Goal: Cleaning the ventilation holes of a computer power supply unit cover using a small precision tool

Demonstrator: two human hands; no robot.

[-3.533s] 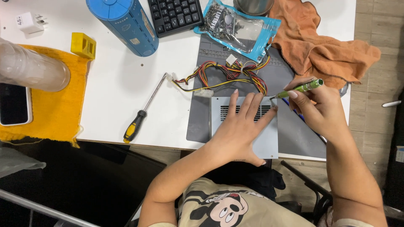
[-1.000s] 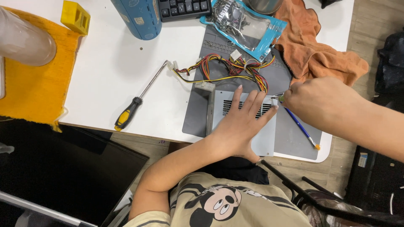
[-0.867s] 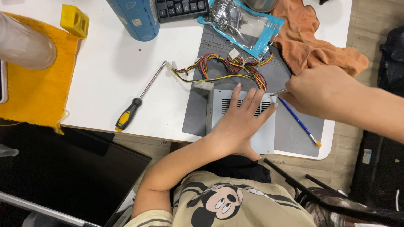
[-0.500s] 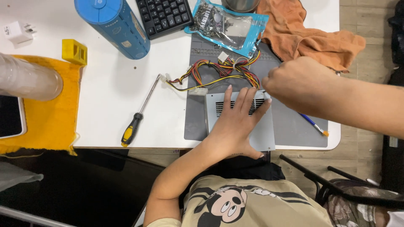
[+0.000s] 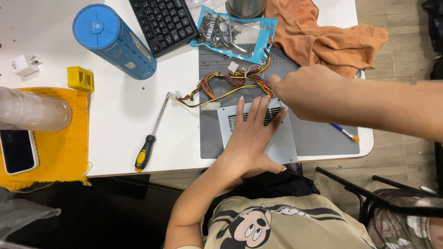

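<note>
The left hand (image 5: 251, 138) lies flat, fingers spread, palm pressed on the pale grey metal box with slotted vents (image 5: 258, 133), gripping nothing, only weighing it down. That box sits on a dark grey rubbery mat (image 5: 318, 136) at the near edge of the white desk (image 5: 110, 115). The right hand (image 5: 307, 92) reaches in from the right, knuckles up and fingers curled loosely at the box's far right corner; whether it pinches anything there I cannot tell, since the fingertips are hidden beneath it. A thin blue pen-like tool with an orange tip (image 5: 344, 132) pokes out from under the right forearm and lies on the mat.

A bundle of red, yellow and black wires (image 5: 230, 85) curls out from the box's far side, ending in small white plastic plugs. Just beyond it lies a shiny blue zip pouch of small metal parts (image 5: 235, 34), and beside that a crumpled orange cloth (image 5: 323, 39). A black keyboard (image 5: 164, 20) lies slantwise near a blue cardboard tube (image 5: 115, 41) resting on its side. A long-shafted screwdriver with a black and yellow handle (image 5: 150, 140) lies left of the mat. Further left are a small yellow plastic block (image 5: 80, 78), a clear cylinder (image 5: 32, 110) and a dark phone (image 5: 18, 150) on a yellow cloth (image 5: 60, 157).
</note>
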